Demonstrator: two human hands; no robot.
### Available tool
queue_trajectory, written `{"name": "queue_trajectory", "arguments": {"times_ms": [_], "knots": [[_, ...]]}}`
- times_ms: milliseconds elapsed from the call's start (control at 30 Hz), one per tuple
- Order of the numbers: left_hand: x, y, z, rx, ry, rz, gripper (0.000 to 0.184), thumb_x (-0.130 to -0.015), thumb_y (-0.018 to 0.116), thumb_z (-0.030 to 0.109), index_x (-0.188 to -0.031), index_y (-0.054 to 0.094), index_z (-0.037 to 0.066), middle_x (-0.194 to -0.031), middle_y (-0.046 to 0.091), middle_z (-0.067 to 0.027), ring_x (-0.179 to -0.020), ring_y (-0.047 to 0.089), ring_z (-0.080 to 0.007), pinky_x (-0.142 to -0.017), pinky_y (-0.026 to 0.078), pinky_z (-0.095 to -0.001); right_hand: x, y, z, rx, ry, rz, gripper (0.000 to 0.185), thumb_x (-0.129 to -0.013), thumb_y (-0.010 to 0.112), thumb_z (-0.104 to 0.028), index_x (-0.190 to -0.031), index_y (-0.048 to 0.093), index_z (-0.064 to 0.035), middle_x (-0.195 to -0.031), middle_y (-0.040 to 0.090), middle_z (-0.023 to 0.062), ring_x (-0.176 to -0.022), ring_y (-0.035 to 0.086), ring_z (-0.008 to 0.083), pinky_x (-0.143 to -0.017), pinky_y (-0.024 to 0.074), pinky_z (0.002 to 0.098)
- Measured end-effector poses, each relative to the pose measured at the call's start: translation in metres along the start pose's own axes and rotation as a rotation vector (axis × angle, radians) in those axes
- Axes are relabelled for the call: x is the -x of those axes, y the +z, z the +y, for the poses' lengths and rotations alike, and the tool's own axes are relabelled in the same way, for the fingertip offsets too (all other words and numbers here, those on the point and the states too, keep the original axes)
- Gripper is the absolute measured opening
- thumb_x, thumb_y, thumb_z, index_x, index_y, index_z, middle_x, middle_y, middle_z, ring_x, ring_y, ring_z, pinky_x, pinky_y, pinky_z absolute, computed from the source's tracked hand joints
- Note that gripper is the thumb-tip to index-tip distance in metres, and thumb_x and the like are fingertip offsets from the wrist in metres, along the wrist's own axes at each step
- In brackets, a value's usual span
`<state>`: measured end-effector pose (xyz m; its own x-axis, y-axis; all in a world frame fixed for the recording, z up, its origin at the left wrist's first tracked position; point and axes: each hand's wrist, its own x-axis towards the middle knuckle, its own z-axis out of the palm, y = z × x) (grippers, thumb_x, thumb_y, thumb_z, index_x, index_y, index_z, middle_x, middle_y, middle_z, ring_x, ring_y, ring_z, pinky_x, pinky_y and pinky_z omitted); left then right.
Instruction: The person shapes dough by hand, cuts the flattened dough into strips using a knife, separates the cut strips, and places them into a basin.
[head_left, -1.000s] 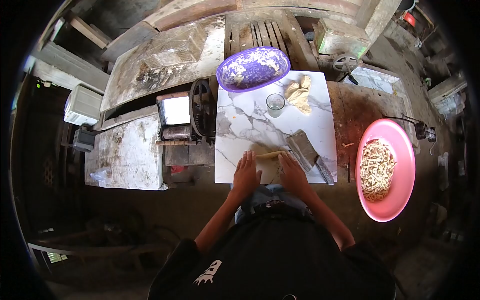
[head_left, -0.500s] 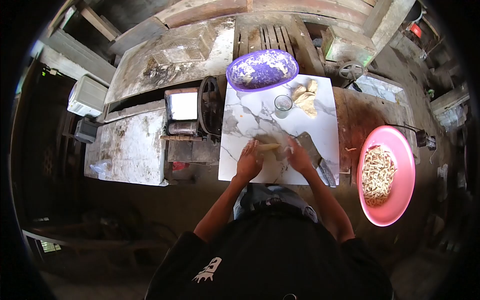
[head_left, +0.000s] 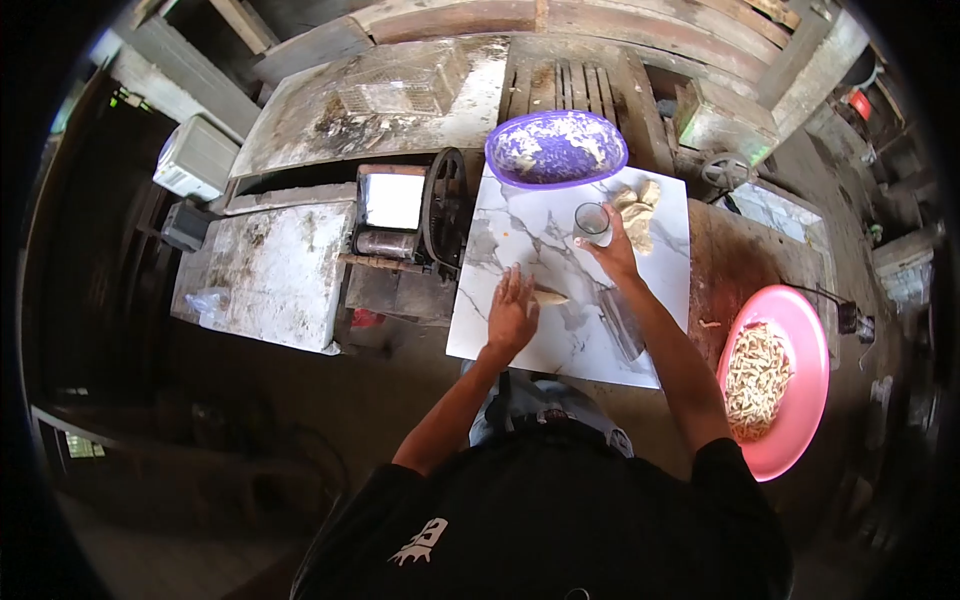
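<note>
My left hand (head_left: 513, 312) lies with its fingers stretched out on the marble-patterned board (head_left: 490, 335), against a small roll of dough (head_left: 550, 297) partly hidden under it. Wrapped around a clear drinking glass (head_left: 592, 226) is my right hand (head_left: 618, 256); the glass stands upright near the middle of the board. Behind that hand sit pale lumps of dough (head_left: 637, 208). A flat, dark grey blade-like tool (head_left: 622, 324) rests on the board beside my right forearm.
At the board's far edge stands a purple basin (head_left: 556, 183) smeared with dough. A pink basin (head_left: 800, 400) holding many pale dough strips is at the right. To the left are a hand-wheel machine (head_left: 440, 210) and a stained white table (head_left: 290, 260).
My right hand has left the dough and blade area, reached forward, and taken hold of the glass. My left hand stays by the dough roll. The view has shifted slightly.
</note>
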<state>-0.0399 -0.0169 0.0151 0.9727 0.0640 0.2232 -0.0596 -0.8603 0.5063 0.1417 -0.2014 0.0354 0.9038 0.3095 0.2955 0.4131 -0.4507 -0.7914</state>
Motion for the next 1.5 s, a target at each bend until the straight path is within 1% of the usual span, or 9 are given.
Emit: {"name": "queue_trajectory", "arguments": {"times_ms": [400, 467, 533, 633, 867, 1000, 1167, 1267, 1500], "knots": [[0.019, 0.001, 0.011, 0.010, -0.016, -0.279, 0.069, -0.091, 0.058, 0.029, -0.148, 0.027, 0.006, -0.155, 0.027, -0.0146, -0.143, 0.023, -0.0329, -0.116, 0.017, -0.0519, 0.022, 0.008, -0.024, -0.385, 0.215, -0.104, 0.066, -0.077, 0.078, -0.016, -0.128, 0.040, -0.0071, -0.107, 0.052, 0.0083, -0.101, 0.052, 0.0181, -0.089, 0.0439, 0.0346], [0.017, 0.004, -0.010, 0.466, -0.056, -0.226, 0.067, -0.093, 0.057, 0.023, -0.149, 0.024, 0.004, -0.153, 0.028, -0.0179, -0.142, 0.026, -0.0353, -0.115, 0.020, -0.0497, 0.031, 0.008, -0.026, -0.657, 0.483, -0.323, 0.063, -0.079, 0.076, -0.016, -0.129, 0.039, -0.0075, -0.108, 0.053, 0.0094, -0.098, 0.054, 0.0179, -0.086, 0.0458, 0.0340], [0.016, -0.004, -0.015, 0.530, -0.037, -0.121, 0.061, -0.093, 0.056, 0.016, -0.146, 0.030, 0.002, -0.149, 0.037, -0.0207, -0.138, 0.035, -0.0351, -0.114, 0.026, -0.0426, 0.036, 0.009, -0.043, -0.443, 0.439, -0.376, 0.064, -0.076, 0.077, -0.018, -0.128, 0.041, -0.0079, -0.108, 0.054, 0.0097, -0.092, 0.056, 0.0198, -0.081, 0.0483, 0.0356], [0.014, -0.019, -0.018, 0.623, -0.252, 0.141, 0.052, -0.091, 0.056, 0.009, -0.140, 0.041, 0.000, -0.133, 0.052, -0.0231, -0.127, 0.046, -0.0404, -0.108, 0.036, -0.0411, 0.049, 0.014, -0.076, 0.048, -0.033, -0.465, 0.073, -0.065, 0.079, -0.027, -0.127, 0.046, -0.0091, -0.114, 0.056, 0.0125, -0.097, 0.060, 0.0287, -0.082, 0.0494, 0.0430], [0.021, -0.030, -0.045, 0.478, -0.223, 0.182, 0.044, -0.089, 0.059, 0.014, -0.130, 0.052, 0.000, -0.129, 0.056, -0.0204, -0.124, 0.049, -0.0381, -0.106, 0.036, -0.0435, 0.068, 0.046, -0.113, 0.597, -0.192, -0.522, 0.075, -0.071, 0.073, -0.033, -0.134, 0.042, -0.0061, -0.118, 0.054, 0.0147, -0.103, 0.057, 0.0350, -0.092, 0.0442, 0.0451], [0.022, -0.034, -0.056, 0.285, -0.148, 0.122, 0.044, -0.087, 0.061, 0.015, -0.128, 0.053, 0.003, -0.130, 0.056, -0.0172, -0.126, 0.047, -0.0356, -0.107, 0.034, -0.0461, 0.070, 0.054, -0.125, 0.599, -0.144, -0.495, 0.056, -0.085, 0.062, -0.035, -0.129, 0.049, -0.0025, -0.122, 0.056, 0.0147, -0.108, 0.056, 0.0348, -0.099, 0.0405, 0.0450], [0.031, -0.034, -0.064, 0.135, -0.018, 0.130, 0.041, -0.083, 0.063, 0.017, -0.122, 0.056, 0.006, -0.136, 0.050, -0.0121, -0.131, 0.042, -0.0308, -0.107, 0.031, -0.0479, 0.064, 0.087, -0.085, 0.433, 0.312, -0.304, 0.039, -0.097, 0.045, -0.032, -0.120, 0.059, -0.0035, -0.129, 0.055, 0.0176, -0.125, 0.046, 0.0324, -0.105, 0.0352, 0.0478], [0.029, -0.034, -0.067, 0.147, -0.017, 0.115, 0.039, -0.083, 0.063, 0.019, -0.119, 0.057, 0.008, -0.137, 0.048, -0.0100, -0.131, 0.042, -0.0292, -0.108, 0.030, -0.0467, 0.050, 0.088, -0.095, 0.678, -0.019, -0.227, 0.040, -0.100, 0.039, -0.030, -0.117, 0.063, -0.0037, -0.127, 0.058, 0.0146, -0.121, 0.051, 0.0345, -0.105, 0.0358, 0.0446], [0.025, -0.038, -0.068, 0.151, -0.021, 0.100, 0.040, -0.081, 0.062, 0.018, -0.118, 0.055, 0.006, -0.131, 0.051, -0.0109, -0.128, 0.043, -0.0296, -0.106, 0.031, -0.0473, 0.072, 0.096, -0.114, 0.918, 0.072, -0.346, 0.046, -0.097, 0.042, -0.036, -0.135, 0.050, -0.0106, -0.141, 0.046, 0.0072, -0.139, 0.030, 0.0286, -0.112, 0.0183, 0.0571]]}}
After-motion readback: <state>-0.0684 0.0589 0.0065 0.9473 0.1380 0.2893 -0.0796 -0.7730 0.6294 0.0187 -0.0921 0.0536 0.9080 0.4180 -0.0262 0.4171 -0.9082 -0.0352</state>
